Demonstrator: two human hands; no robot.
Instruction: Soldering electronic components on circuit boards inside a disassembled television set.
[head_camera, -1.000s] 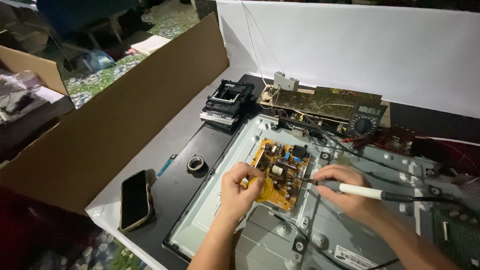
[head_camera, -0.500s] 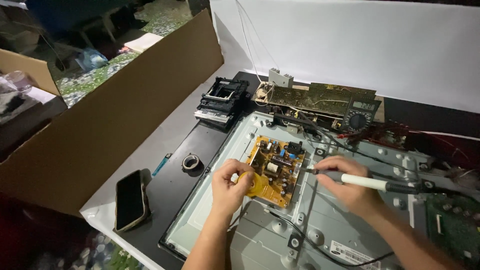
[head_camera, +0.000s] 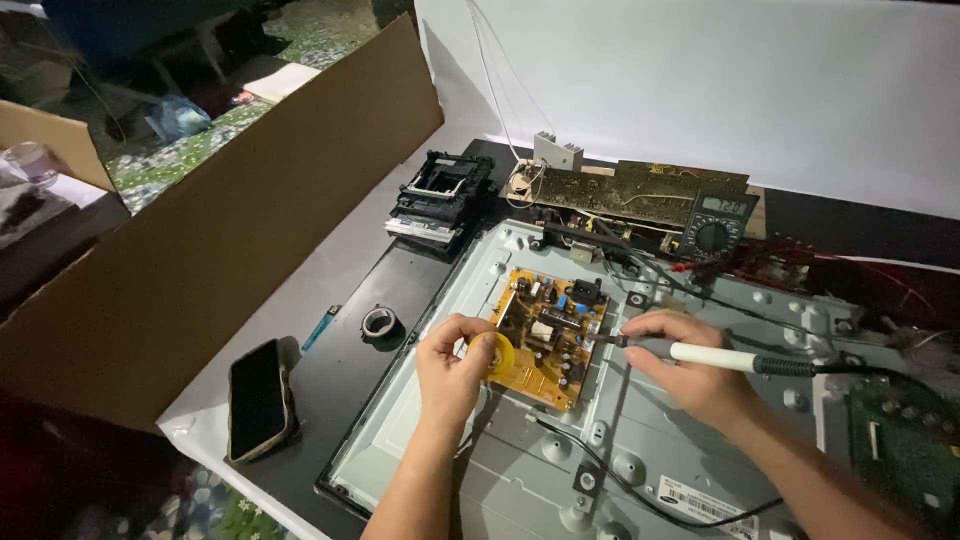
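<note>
Bright overhead light on the bench; dim, murky edges; slight wide-angle distortion.

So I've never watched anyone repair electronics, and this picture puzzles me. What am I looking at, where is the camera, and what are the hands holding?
The camera sits on the person's head and looks down, so the two bare arms coming in from the bottom are the person's own. On the table lies a large grey metal panel, likely the opened back of a flat screen, with a yellow circuit board fixed on it. The right hand holds a soldering iron with a white handle, its tip at the board's edge. The left hand pinches a small yellow reel beside the board; what is wound on it I cannot tell. Behind them lie a meter with a dial and a longer board. To the left are a phone, a small roll of tape and a cardboard sheet.
</note>
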